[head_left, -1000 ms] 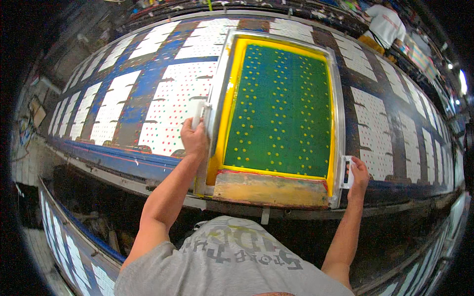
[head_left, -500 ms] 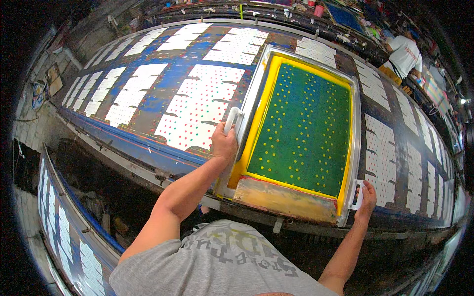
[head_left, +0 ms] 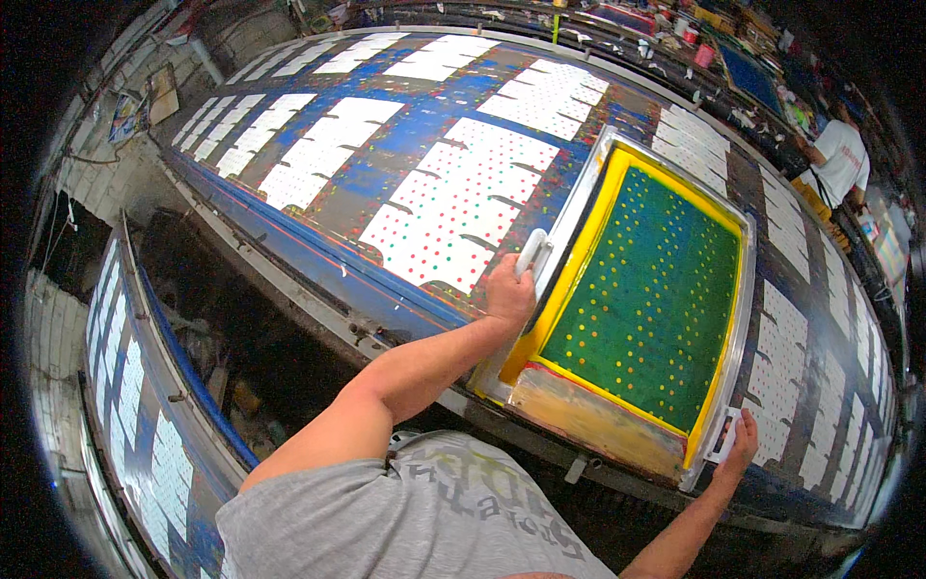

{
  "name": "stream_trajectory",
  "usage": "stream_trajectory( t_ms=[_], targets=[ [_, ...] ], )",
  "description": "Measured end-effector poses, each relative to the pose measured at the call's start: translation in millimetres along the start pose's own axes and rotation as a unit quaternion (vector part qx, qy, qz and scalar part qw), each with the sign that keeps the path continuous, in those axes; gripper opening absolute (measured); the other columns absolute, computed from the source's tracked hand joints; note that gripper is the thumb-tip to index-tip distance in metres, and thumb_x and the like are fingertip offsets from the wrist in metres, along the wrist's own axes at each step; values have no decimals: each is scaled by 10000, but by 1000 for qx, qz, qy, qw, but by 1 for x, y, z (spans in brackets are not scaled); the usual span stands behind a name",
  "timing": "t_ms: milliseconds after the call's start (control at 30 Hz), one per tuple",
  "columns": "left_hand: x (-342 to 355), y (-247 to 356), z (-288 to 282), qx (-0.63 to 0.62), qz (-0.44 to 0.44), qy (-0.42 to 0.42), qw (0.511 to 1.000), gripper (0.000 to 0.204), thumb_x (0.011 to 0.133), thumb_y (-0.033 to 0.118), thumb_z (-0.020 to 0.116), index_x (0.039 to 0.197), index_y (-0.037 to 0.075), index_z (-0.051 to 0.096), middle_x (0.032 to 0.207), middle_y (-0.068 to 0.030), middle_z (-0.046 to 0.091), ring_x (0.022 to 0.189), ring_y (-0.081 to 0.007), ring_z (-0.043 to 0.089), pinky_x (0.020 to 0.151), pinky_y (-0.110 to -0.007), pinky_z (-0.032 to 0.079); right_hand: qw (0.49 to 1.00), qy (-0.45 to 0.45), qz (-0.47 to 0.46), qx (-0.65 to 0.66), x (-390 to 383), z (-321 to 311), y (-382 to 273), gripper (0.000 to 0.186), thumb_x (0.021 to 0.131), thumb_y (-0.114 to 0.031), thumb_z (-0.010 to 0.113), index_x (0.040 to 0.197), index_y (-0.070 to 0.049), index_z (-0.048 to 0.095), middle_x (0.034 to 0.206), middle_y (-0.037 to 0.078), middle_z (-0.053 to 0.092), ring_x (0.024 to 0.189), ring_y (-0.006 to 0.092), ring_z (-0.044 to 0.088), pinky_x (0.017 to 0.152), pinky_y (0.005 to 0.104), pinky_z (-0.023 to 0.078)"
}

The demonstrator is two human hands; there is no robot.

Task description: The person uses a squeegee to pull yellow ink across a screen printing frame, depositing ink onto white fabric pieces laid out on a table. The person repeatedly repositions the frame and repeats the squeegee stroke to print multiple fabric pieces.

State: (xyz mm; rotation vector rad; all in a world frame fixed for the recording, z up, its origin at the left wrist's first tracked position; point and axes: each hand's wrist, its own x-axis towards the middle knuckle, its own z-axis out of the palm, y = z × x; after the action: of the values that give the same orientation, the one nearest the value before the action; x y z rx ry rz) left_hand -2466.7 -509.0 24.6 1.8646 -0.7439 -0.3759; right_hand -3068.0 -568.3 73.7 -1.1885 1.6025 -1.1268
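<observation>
Both my hands hold a screen-printing frame (head_left: 748, 318) by its white side handles. The frame has a metal rim, yellow inner borders and a dark green mesh (head_left: 648, 299) covered in small yellow and orange dots. My left hand (head_left: 508, 291) is closed round the left handle (head_left: 531, 253). At the near right corner, my right hand (head_left: 741, 444) grips the right handle (head_left: 721, 434). A smeared tan strip (head_left: 588, 422) runs along the near end of the frame. Left of the frame lies a white sheet (head_left: 463, 203) with red and green dots. What lies under the mesh is hidden.
The long printing table (head_left: 318, 227) carries rows of white notched sheets, including a dotted one (head_left: 779, 367) right of the frame. Another table with sheets (head_left: 145, 415) stands at lower left. A person in a white shirt (head_left: 841, 159) is at far right, near cluttered shelves.
The view has swung left, so the table, sheets and frame appear farther right and lower. Both hands keep their hold on the handles. Some mesh dots now look more orange.
</observation>
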Motion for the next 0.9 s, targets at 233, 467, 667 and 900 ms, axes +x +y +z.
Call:
stream_trajectory(
  t_ms=[233,467,667,900],
  targets=[
    [18,-7,-19,-15,25,-115,993,305,966,145,690,1237,5,678,1018,-221,750,831,-329,756,801,-456,601,956,91,-26,-279,16,-11,-8,520,1005,-102,695,1506,5,608,1391,155,682,1267,269,656,1097,390,518],
    [81,-14,-102,-31,143,-292,945,502,958,175,768,1396,-36,645,1182,-190,758,1016,-248,747,859,-372,618,888,129,-203,-392,-35,95,-117,445,1022,-108,693,1453,-8,640,1431,174,673,1320,300,643,1145,406,491],
    [189,-80,-235,55,407,-246,878,512,908,145,812,1374,19,641,1324,-194,681,1222,-389,633,1074,-477,511,890,103,-233,-379,-101,297,-187,243,997,-100,698,1210,3,756,1103,152,782,1016,250,754,930,377,590],
    [278,-165,-385,157,495,-341,783,563,873,188,829,1372,16,633,1399,-193,638,1304,-423,590,1115,-552,479,895,39,-257,-363,-130,500,-233,112,938,-123,741,961,-17,768,886,158,771,808,270,760,765,395,596]
  ],
)
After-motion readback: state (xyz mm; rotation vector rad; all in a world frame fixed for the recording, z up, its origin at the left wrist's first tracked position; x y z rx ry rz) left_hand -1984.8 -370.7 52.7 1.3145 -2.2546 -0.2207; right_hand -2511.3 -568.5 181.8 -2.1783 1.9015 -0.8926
